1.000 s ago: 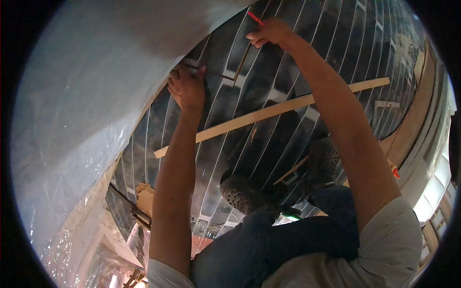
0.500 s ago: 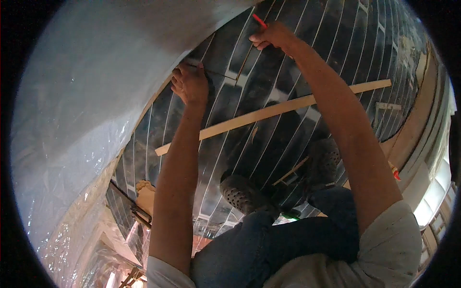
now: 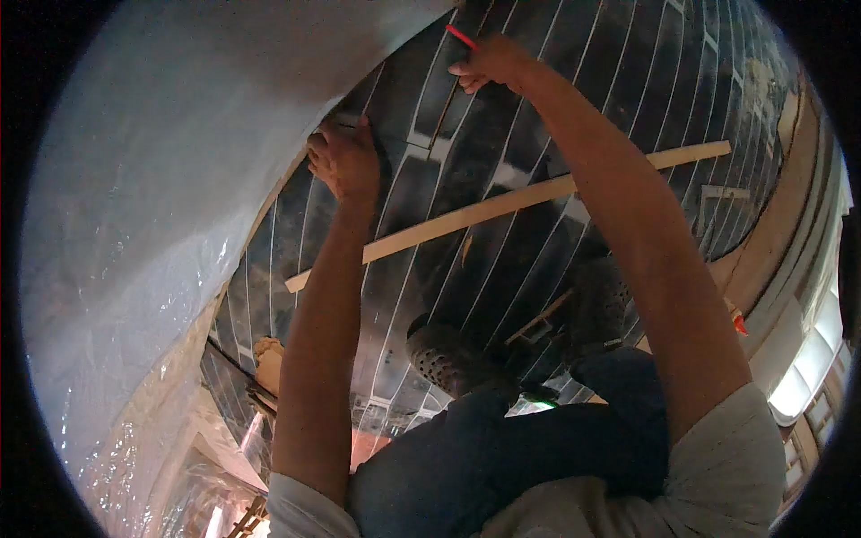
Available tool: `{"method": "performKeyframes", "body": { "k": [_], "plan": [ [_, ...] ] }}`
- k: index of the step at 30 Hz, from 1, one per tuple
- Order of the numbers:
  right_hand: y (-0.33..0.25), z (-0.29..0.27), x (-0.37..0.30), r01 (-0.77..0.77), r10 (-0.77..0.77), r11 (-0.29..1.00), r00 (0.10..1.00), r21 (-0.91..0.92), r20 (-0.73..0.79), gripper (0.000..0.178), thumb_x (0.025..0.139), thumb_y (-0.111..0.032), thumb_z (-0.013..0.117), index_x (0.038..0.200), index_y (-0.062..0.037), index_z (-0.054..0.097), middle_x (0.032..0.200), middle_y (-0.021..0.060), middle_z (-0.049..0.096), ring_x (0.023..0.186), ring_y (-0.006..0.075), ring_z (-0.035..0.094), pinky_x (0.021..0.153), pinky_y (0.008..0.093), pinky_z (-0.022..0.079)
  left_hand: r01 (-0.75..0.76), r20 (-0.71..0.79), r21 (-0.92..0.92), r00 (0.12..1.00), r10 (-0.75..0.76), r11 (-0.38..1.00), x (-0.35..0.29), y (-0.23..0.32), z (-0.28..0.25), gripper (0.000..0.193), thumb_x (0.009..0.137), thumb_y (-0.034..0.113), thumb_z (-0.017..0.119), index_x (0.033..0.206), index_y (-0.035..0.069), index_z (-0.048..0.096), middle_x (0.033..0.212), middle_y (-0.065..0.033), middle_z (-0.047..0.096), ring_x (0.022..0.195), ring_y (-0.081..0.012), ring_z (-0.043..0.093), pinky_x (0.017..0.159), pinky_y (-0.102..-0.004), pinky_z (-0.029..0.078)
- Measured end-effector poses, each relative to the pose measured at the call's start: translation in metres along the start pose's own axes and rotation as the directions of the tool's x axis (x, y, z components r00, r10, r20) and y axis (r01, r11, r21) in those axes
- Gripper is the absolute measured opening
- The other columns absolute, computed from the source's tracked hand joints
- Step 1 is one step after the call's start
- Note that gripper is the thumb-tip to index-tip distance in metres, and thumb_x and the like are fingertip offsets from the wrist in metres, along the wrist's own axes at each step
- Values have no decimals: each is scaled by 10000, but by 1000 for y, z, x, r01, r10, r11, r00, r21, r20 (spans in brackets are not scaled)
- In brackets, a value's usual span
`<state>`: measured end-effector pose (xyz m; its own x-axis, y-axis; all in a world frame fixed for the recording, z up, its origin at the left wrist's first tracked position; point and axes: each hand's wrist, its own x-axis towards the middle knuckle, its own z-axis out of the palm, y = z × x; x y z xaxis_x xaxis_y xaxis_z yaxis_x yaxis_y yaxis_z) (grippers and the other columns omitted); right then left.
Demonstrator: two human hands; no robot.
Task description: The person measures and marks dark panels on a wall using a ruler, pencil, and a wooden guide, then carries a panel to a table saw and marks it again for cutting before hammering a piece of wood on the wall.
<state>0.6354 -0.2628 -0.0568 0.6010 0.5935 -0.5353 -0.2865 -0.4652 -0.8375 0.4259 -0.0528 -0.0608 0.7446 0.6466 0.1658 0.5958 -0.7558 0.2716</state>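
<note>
My right hand is closed around a slim red pencil, whose end sticks out past the fingers toward the upper left. It is low over the dark floor, which is striped with pale lines. My left hand lies at the floor's edge beside the plastic-covered surface, fingers curled. Whatever is under those fingers is hidden. Between my hands, thin dark lines meet near a pale patch on the floor; I cannot tell whether they are a tool or seams.
A long pale wooden strip lies diagonally across the floor, passing under my forearms. A small square-shaped tool rests at the right. My shoes stand near a short wooden stick. A curved wooden edge bounds the right side.
Both hands have shifted slightly left in the view, the right one with the red pencil. The floor and wooden strip have also shifted a little left, so the view itself has moved.
</note>
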Motion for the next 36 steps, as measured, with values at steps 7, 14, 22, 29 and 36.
{"method": "performKeyframes", "body": {
  "k": [7,14,22,29,36],
  "plan": [
    [-5,12,2,61,-57,917,998,-394,22,300,859,-260,813,740,1,727,691,101,716,693,209,747,596,312,558,-83,48,122,996,78,989,-6,-8,0,624,894,497,692,1322,69,541,1179,-207,559,1124,-418,555,894,-571,441],
    [-24,10,1,-85,92,973,996,-214,20,310,879,-240,771,792,52,712,754,128,744,653,213,743,586,339,581,-161,18,4,987,161,987,3,-31,9,622,890,532,690,1307,88,562,1133,-219,572,1067,-443,574,813,-575,475],
    [-32,3,-9,-264,266,927,964,-267,-29,357,924,-294,727,812,45,717,783,112,760,656,212,747,621,365,598,-148,19,68,989,147,987,-3,-22,12,681,895,552,681,1355,78,514,1157,-226,560,1092,-451,567,838,-585,467],
    [-39,10,-6,-323,304,887,946,-330,-110,309,882,-282,772,821,16,722,765,106,753,630,197,737,597,343,590,-173,54,12,984,173,985,1,-29,15,709,916,566,646,1356,29,500,1184,-221,555,1120,-457,554,879,-582,458],
    [-44,13,-4,-337,320,913,941,-230,-109,354,845,-274,815,827,65,714,762,145,738,623,220,734,585,343,600,-166,116,23,980,162,986,4,-34,8,531,977,454,589,1289,29,526,1148,-248,561,1089,-457,566,840,-587,481]
  ]
}}
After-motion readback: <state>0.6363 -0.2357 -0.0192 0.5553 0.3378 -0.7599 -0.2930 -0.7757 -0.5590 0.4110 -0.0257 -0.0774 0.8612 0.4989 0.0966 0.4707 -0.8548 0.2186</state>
